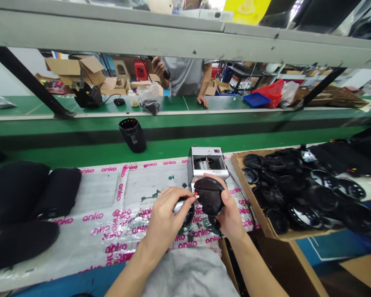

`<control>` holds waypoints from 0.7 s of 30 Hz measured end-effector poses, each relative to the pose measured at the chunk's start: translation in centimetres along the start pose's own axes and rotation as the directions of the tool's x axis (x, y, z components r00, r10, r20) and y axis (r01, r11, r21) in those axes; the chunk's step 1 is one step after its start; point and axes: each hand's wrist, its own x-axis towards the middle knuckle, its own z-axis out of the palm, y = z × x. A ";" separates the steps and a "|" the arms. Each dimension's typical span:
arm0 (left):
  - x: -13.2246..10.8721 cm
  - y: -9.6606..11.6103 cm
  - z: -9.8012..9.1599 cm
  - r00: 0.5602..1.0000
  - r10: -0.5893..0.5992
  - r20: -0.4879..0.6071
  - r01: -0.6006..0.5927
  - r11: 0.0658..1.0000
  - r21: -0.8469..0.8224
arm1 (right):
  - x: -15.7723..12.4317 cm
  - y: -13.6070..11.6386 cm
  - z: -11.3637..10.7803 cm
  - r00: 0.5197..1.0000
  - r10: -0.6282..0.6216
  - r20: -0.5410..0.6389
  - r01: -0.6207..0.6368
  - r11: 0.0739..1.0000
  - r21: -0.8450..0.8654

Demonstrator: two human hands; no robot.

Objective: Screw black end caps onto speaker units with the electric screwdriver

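My right hand (pixel 231 210) grips a round black plastic part (pixel 208 196) by its edge, its flat side tilted towards me. My left hand (pixel 170 214) is closed in a pinch at the part's left edge, on a small white connector (pixel 197 196) with a bit of red-orange at it. Below the left fingers lies a round black and silver piece (pixel 189 212), partly hidden by the hand. Just behind both hands stands a silver machine (pixel 207 152) with an open top and a dark cable on its right.
A cardboard box (pixel 267 229) of round black parts stands right. Black fabric-covered pieces (pixel 57 192) lie left on the printed plastic covering (pixel 95 194). A black cylinder (pixel 132 135) stands on the green belt (pixel 170 144). A shelf beam (pixel 126 35) crosses above; a co-worker (pixel 187 76) stands opposite.
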 end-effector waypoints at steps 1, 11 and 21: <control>0.0 0.0 0.0 1.000 0.011 -0.001 -0.011 1.000 0.002 | 0.1 -0.2 -0.2 0.999 -0.032 0.029 0.034 0.998 -0.055; 0.0 0.2 0.0 0.994 -0.113 0.015 0.113 0.992 -0.050 | 1.1 -1.4 -1.8 0.957 -0.133 0.256 0.210 0.929 -0.303; 0.1 0.4 1.0 0.988 -0.157 0.010 0.156 0.987 0.050 | 0.6 -0.2 -1.7 0.947 -0.215 0.238 0.308 0.817 -0.487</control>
